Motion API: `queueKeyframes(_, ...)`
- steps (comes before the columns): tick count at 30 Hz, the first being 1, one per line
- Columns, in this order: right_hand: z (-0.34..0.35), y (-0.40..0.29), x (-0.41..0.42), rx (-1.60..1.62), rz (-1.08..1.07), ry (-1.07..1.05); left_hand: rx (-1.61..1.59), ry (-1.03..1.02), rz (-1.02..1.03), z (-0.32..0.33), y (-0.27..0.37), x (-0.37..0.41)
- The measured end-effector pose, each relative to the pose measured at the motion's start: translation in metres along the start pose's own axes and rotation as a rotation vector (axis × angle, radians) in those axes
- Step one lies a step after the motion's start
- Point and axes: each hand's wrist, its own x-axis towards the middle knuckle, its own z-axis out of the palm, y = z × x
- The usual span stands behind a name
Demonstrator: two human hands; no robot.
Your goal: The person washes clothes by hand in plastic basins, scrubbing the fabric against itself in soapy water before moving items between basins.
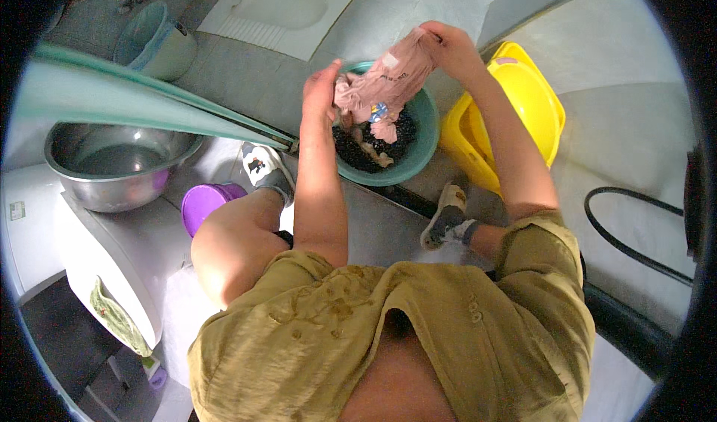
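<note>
A pink garment (392, 80) with a small blue and yellow print hangs stretched between my hands. My left hand (322, 92) grips its gathered left side, while my right hand (455, 51) pinches the upper right corner. Beneath the cloth stands a round teal basin (421, 142). Dark wet-looking fabric (355, 156) and paler pieces lie inside it. The garment's lower end hangs over this laundry, and I cannot tell whether it touches.
Right of the basin, a yellow plastic basin (529, 108) leans near the wall. A steel bowl (115, 184), purple bucket (208, 204) and bin (162, 46) stand at left. A teal-edged panel (162, 105) juts toward the basin. Beyond lies a squat toilet (283, 7).
</note>
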Motion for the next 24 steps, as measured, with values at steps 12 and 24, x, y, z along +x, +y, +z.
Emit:
queueKeyframes(12,0.227,0.156,-0.060,-0.439,-0.079,0.097,1.207,0.198,0.340,-0.025,-0.158,0.069)
queueKeyframes(24,0.213,0.168,0.001,-0.257,0.506,-0.308,1.566,0.069,0.185,-0.052,-0.187,0.114)
